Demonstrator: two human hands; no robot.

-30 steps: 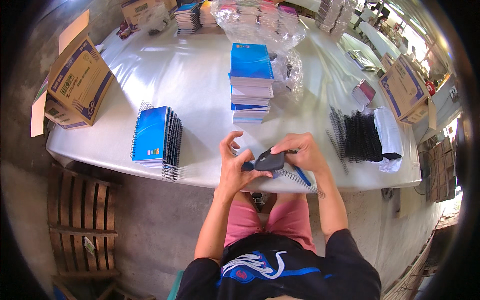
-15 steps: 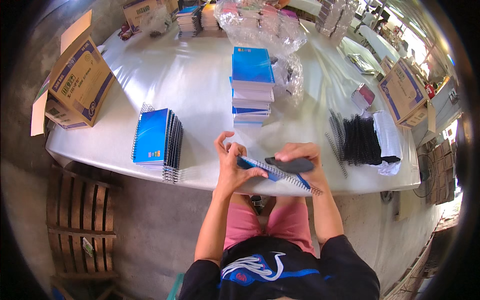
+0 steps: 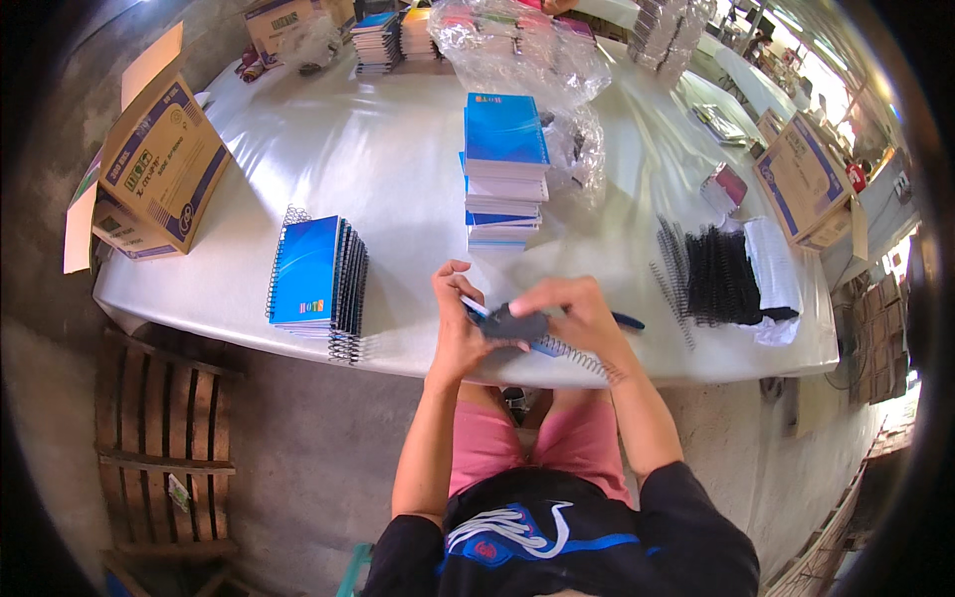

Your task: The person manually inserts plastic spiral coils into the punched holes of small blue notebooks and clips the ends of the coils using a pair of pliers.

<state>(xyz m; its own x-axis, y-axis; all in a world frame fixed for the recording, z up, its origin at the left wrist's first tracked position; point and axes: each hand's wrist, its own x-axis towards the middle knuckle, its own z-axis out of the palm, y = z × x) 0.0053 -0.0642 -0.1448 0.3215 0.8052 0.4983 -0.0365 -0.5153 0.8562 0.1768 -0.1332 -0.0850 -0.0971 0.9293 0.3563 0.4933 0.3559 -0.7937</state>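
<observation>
Blue-covered spiral notebook (image 3: pixel 546 345) sits in hand at the white-covered table's (image 3: pixel 398 199) front edge, dark wire coil (image 3: pixel 583 360) along its side. Left hand (image 3: pixel 458 326) pinches it; right hand (image 3: pixel 579 310), blurred, grips a dark-grey flat piece (image 3: pixel 516 324) over it.

The landmark is the tall stack of blue-covered notebooks (image 3: pixel 507 134) in the middle of the white-covered worktop (image 3: pixel 408 169). On its near side, the left hand (image 3: pixel 460 323) grips a blue notebook (image 3: pixel 546 347) with a wire coil (image 3: pixel 585 360) trailing from its edge, and the right hand (image 3: pixel 577 308) holds a blurred dark grey tool (image 3: pixel 517 325) over it. Left of the stack and nearer stand spiral-bound notebooks (image 3: pixel 304 274); farther left, an open cardboard carton (image 3: pixel 159 164). Crumpled clear plastic (image 3: pixel 577 149) lies just right of the stack; well to its right, nearer, bunched black coils (image 3: pixel 718 276) lie beside white cloth-like material (image 3: pixel 771 269).
</observation>
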